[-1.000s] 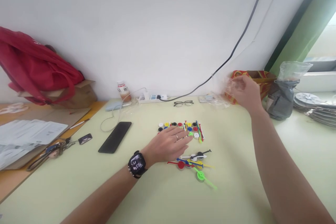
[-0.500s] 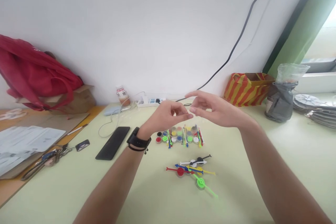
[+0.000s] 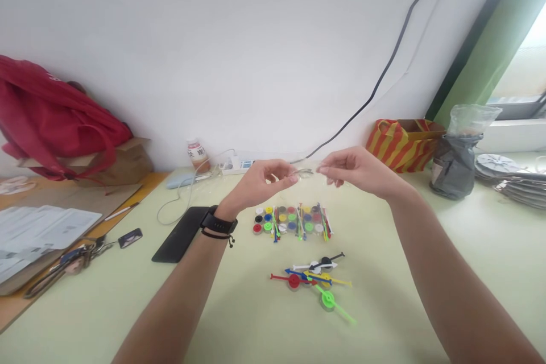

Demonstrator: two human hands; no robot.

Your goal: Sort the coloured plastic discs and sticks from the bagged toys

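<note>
My left hand [image 3: 269,179] is raised above the table, thumb and fingers brought together. My right hand [image 3: 354,170] faces it across a small gap, its thumb and fingertips also pinched. What they hold, if anything, is too thin or clear to make out. Thin dark loops [image 3: 303,172] show between the fingertips; whether they are held or lie behind, I cannot tell. Below lie loose plastic arrow spinners on round bases: red [image 3: 293,281], green [image 3: 328,300], yellow, blue, white and black [image 3: 326,263]. Beyond them, sets of coloured discs and arrows [image 3: 291,219] sit in rows.
To the left are a black flat slab [image 3: 177,239], keys [image 3: 85,250], papers [image 3: 46,227] and a red bag [image 3: 60,119] on a carton. A jar [image 3: 197,156] and power strip [image 3: 232,166] stand by the wall. At right are a striped bag [image 3: 401,145] and stacked discs [image 3: 520,187].
My hands have drawn apart slightly, the left shifting left and the right moving right. The right hand's raised fingers have curled in. The spinners stay where they were.
</note>
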